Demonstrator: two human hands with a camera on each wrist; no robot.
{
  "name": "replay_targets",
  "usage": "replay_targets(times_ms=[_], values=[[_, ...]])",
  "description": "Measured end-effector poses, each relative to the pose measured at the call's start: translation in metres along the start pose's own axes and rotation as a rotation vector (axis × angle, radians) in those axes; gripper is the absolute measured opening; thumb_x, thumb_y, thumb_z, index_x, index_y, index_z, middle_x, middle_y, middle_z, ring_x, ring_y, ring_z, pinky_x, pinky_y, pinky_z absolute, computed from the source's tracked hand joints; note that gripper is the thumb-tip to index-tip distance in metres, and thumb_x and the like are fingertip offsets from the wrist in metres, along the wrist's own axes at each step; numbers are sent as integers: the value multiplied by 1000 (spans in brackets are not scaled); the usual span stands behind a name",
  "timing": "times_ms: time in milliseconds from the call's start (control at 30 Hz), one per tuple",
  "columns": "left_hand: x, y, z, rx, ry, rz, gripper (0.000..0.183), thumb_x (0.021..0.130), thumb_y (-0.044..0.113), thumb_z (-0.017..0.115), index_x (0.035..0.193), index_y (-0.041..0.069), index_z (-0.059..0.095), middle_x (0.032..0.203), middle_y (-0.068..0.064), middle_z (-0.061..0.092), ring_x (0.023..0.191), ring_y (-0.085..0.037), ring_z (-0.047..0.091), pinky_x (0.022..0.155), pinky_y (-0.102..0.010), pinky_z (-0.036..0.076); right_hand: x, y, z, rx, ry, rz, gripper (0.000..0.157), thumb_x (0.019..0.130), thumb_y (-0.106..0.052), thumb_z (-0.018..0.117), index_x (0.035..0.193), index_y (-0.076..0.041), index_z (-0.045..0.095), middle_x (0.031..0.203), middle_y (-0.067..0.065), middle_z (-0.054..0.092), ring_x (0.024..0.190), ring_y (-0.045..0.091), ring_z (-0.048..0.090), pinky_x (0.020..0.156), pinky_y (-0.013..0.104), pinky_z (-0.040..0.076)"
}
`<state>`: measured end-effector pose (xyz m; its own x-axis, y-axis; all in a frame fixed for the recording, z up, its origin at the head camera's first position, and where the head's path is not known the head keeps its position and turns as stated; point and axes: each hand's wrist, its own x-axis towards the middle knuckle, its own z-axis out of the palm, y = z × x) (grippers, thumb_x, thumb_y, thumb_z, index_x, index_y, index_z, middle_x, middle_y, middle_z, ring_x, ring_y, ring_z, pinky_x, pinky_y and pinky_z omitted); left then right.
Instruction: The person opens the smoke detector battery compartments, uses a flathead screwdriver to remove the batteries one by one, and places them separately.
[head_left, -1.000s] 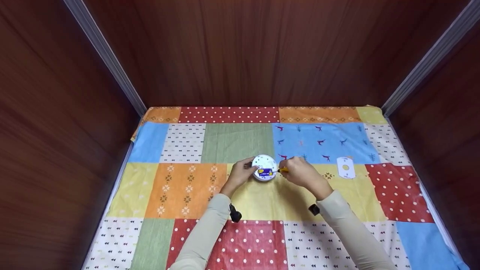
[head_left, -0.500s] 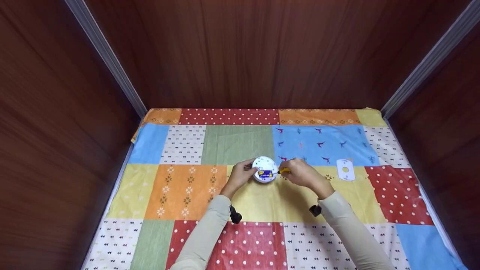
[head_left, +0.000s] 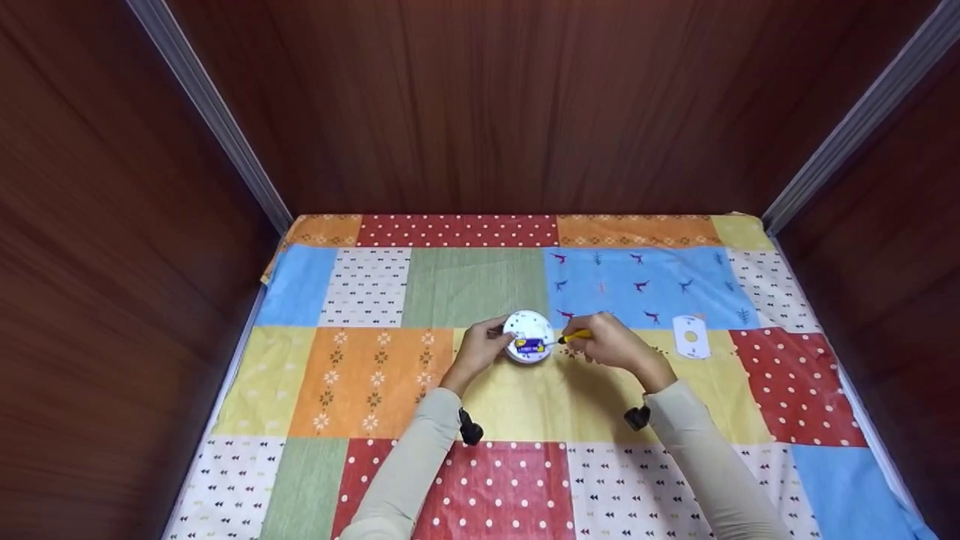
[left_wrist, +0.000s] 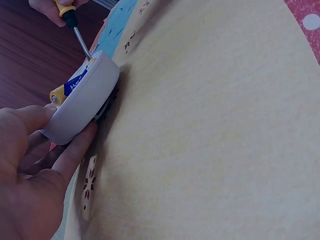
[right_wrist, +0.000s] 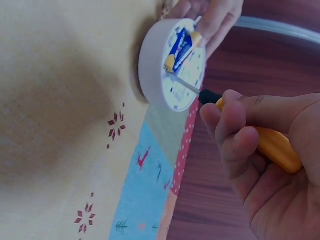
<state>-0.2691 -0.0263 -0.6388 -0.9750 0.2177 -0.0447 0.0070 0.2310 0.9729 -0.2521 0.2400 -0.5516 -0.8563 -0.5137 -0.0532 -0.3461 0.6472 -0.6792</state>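
Note:
A round white device (head_left: pixel 529 324) with printed marks on its face is gripped at its left edge by my left hand (head_left: pixel 480 351). In the left wrist view, the thumb lies at the face's rim and fingers support the underside. At least one blue-and-yellow battery (left_wrist: pixel 74 84) sits in the face, one end raised. My right hand (head_left: pixel 611 343) holds a screwdriver (right_wrist: pixel 277 149) by its yellow handle, fingers curled round it. The metal shaft (right_wrist: pixel 185 83) reaches the face, its tip at the battery's end near the rim on the right hand's side.
A flat white plate (head_left: pixel 682 346) with rounded ends and a central hole lies right of my right hand. The patchwork cloth (head_left: pixel 375 382) covers the table. Dark wood panels (head_left: pixel 480 112) rise behind and at both sides.
My right hand has shifted slightly right and turned, so more of the yellow handle shows from the head. The left hand and the device stay nearly in place.

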Motion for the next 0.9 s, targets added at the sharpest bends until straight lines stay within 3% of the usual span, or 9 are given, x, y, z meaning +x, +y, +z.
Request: replay_targets(times_ms=[233,533,900], values=[[-1,-1,0,-23,-10,-1,43,103,8,68,146,2,64,117,-21,74,87,-13,67,75,-39,65,-2,7,-1,103,-13,65,25,97,5,62,118,8,74,94,29,76,66,36,68,53,24,52],[-1,-3,-1,-47,4,-32,42,103,6,68,145,2,65,117,-20,74,86,-10,64,71,-29,62,-4,24,2,231,11,82,21,98,4,63,114,5,76,92,32,73,64,32,64,53,23,48],[1,-4,0,-76,-1,-57,43,103,6,67,146,0,63,115,-19,72,88,-11,64,76,-31,65,-6,35,3,302,38,125,18,99,1,66,113,3,78,95,26,75,63,19,57,55,23,46]])
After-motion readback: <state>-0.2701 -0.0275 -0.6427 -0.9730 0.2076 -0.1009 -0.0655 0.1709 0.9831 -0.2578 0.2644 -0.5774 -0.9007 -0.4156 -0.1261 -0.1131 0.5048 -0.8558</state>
